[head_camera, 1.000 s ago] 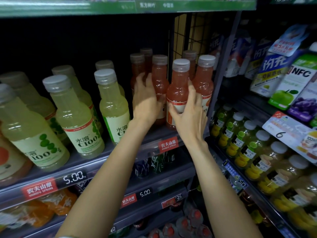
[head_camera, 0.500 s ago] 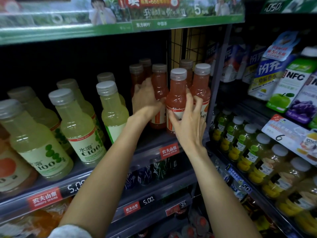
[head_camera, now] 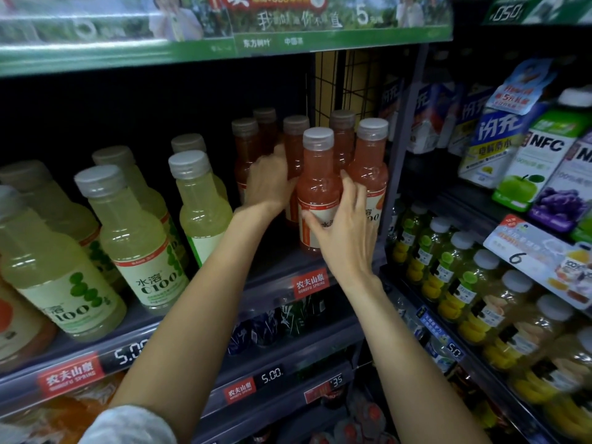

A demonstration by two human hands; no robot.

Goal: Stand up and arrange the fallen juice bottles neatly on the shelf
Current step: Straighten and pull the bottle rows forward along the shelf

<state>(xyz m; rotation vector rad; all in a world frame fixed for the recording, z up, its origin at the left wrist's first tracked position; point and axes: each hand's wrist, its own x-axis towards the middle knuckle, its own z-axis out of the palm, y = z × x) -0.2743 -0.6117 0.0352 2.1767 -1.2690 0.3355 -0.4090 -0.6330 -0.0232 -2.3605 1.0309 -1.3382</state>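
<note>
Hands on upright pink bottles: right hand (head_camera: 344, 225) clasping front bottle (head_camera: 318, 187), left hand (head_camera: 270, 182) around rear bottle (head_camera: 294, 149).

We stand before dim, dark store shelving (head_camera: 282, 261) with a green banner (head_camera: 224, 43) overhead, red price tags (head_camera: 310, 282) along the edges, and a black wire grid (head_camera: 339, 88) behind.

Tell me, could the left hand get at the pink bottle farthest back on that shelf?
Probably not directly. That rear pink bottle stands behind another pink bottle, and the left hand is already holding a bottle in that cluster.
</note>
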